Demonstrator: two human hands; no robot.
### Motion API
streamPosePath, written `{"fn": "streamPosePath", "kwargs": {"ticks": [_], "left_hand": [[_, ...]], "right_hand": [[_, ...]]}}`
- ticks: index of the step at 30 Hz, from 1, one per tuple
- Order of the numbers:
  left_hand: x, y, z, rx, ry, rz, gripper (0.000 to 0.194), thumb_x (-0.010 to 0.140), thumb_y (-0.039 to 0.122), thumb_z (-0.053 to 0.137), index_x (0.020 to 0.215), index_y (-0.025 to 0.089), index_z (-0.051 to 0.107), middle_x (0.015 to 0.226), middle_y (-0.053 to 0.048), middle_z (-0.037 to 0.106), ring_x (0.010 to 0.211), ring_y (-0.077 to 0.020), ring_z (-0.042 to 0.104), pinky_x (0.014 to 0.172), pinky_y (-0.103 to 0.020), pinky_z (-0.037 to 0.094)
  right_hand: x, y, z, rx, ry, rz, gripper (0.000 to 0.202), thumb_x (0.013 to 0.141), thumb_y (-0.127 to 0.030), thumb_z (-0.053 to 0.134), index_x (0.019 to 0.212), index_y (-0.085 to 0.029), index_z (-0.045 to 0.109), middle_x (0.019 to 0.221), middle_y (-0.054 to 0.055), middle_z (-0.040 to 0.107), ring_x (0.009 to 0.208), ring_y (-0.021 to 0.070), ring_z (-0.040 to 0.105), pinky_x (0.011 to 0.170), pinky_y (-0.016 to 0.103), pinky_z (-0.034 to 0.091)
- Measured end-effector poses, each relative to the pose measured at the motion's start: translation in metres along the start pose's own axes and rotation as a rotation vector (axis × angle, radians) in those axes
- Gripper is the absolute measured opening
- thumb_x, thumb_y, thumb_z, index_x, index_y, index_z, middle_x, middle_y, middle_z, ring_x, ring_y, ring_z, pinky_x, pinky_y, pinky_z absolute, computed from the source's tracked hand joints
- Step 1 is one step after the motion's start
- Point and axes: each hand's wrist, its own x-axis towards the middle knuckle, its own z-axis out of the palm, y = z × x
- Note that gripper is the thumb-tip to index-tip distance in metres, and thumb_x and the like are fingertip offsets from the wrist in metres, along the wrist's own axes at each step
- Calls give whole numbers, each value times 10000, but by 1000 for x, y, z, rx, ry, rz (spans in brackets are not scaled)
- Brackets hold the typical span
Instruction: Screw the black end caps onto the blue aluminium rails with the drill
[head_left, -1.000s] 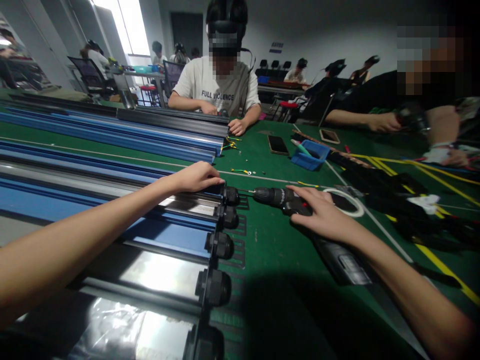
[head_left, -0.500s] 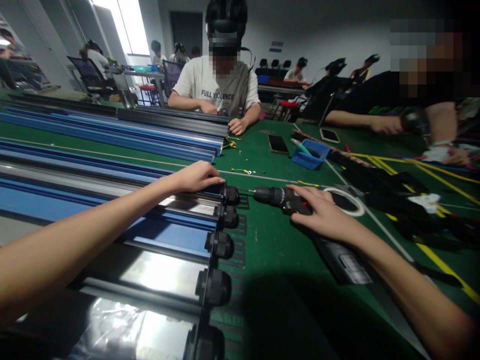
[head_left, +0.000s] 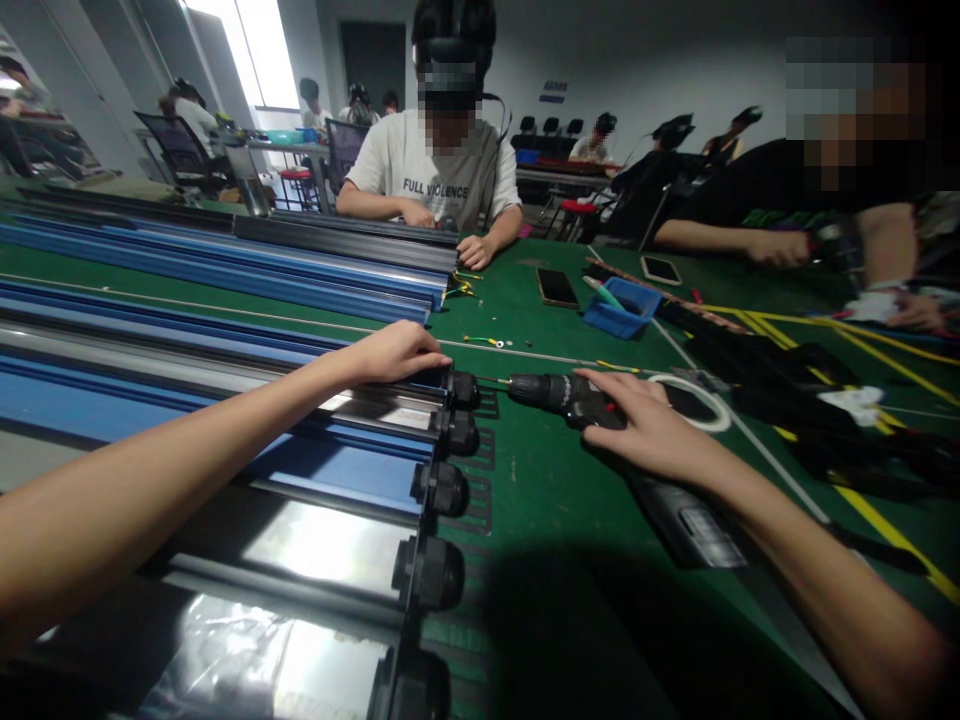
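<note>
My left hand (head_left: 401, 352) rests with its fingers curled on the end of the far profile in the near row, beside a black cable gland (head_left: 463, 389). What its fingers grip is hidden. My right hand (head_left: 645, 420) is wrapped round a black power drill (head_left: 551, 392) that lies on its side over the green table. The drill's thin bit (head_left: 491, 381) points left, its tip close to that gland. More black glands (head_left: 442, 488) stick out from the ends of the blue and silver profiles (head_left: 352, 467) nearer to me.
Across the green table (head_left: 525, 540), a person (head_left: 442, 170) works behind more profiles (head_left: 300, 255). A phone (head_left: 556, 288), a blue bin (head_left: 621, 308) and a white ring (head_left: 712, 415) lie beyond the drill. Another person's hand (head_left: 780, 247) is at the right.
My hands and the drill stay almost where they were. At the right, the other person's hand and tool have shifted slightly.
</note>
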Motion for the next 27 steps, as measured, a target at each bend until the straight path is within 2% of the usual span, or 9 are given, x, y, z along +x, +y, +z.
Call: {"fn": "streamPosePath", "kwargs": {"ticks": [9, 16, 27], "left_hand": [[0, -1, 0, -4, 9, 12, 470, 1009, 420, 491, 658, 124, 591, 583, 22, 412, 561, -96, 309, 567, -270, 230], [0, 2, 0, -9, 10, -6, 463, 1005, 418, 496, 661, 123, 591, 584, 24, 411, 563, -94, 306, 562, -264, 227], [1, 1, 1, -1, 20, 12, 477, 1003, 421, 497, 639, 125, 583, 575, 21, 416, 558, -95, 306, 565, -268, 225]], "right_hand": [[0, 3, 3, -12, 15, -22, 737, 783, -470, 568, 1486, -274, 469, 1377, 134, 588, 1299, 410, 517, 1112, 586, 384], [0, 3, 1, -6, -32, -9, 764, 794, -473, 569, 1508, -226, 456, 1420, 149, 554, 1343, 407, 482, 1151, 578, 345], [0, 3, 2, 0, -9, -13, 742, 789, -476, 572, 1491, -258, 469, 1380, 136, 578, 1314, 410, 505, 1134, 583, 370]]}}
